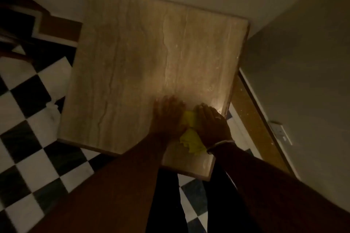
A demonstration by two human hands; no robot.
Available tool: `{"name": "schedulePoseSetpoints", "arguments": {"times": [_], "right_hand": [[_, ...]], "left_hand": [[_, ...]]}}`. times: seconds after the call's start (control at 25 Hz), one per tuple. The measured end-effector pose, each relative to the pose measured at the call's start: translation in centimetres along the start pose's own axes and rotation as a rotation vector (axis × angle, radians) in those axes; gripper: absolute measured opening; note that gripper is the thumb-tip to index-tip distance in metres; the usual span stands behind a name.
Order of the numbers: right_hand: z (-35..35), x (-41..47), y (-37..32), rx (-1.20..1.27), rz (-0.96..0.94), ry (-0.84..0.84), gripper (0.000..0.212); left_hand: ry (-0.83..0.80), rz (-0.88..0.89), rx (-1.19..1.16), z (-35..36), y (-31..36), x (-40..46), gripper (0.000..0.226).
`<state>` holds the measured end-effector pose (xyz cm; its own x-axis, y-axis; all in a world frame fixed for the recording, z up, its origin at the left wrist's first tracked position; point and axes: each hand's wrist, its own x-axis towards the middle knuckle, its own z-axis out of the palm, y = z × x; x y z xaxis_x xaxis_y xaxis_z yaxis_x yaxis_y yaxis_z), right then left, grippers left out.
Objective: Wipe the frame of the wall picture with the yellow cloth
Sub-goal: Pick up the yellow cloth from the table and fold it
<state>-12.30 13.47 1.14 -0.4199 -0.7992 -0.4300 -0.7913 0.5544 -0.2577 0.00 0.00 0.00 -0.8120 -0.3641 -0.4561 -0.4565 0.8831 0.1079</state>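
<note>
free: stone tabletop (132,58) bare left and ahead | blocked: walls (303,62) close behind and right

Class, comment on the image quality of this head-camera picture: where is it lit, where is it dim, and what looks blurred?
Head view: dim overall; a warm pool of light falls on the stone tabletop near the hands. The left hand is smeared by blur, the right hand sharper; the yellow cloth stands out brightly. Edges bend with wide-angle distortion.

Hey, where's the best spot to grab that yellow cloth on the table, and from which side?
Probably the crumpled tail of the yellow cloth near the table's front edge, pinched from above. It bunches up free there, while the rest lies between the left hand and right hand.
</note>
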Motion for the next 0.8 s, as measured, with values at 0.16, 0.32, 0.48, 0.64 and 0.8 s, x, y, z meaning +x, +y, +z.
{"name": "schedulePoseSetpoints", "arguments": {"times": [0.16, 0.32, 0.48, 0.64, 0.8], "right_hand": [[1.5, 1.6, -0.4, -0.009, 0.094, 0.08, 0.05], [-1.8, 0.8, -0.8, 0.122, 0.103, -0.028, 0.048], [-11.9, -0.2, -0.9, 0.354, 0.11, -0.019, 0.023], [-28.8, -3.2, -0.2, 0.334, 0.095, 0.293, 0.016], [-48.4, -11.0, 1.3, 0.304, 0.187, 0.699, 0.017]], "left_hand": [[0.171, 0.169, 0.063, 0.4, 0.0, 1.6, 0.049], [0.113, 0.196, -0.139, -3.5, 0.7, 1.0, 0.031], [-0.03, 0.179, -0.376, -14.4, 1.0, 0.6, 0.016], [0.174, 0.344, -0.383, -32.1, 3.3, 1.5, 0.015], [0.475, 0.634, -0.253, -53.2, 10.7, 0.3, 0.003]]}}
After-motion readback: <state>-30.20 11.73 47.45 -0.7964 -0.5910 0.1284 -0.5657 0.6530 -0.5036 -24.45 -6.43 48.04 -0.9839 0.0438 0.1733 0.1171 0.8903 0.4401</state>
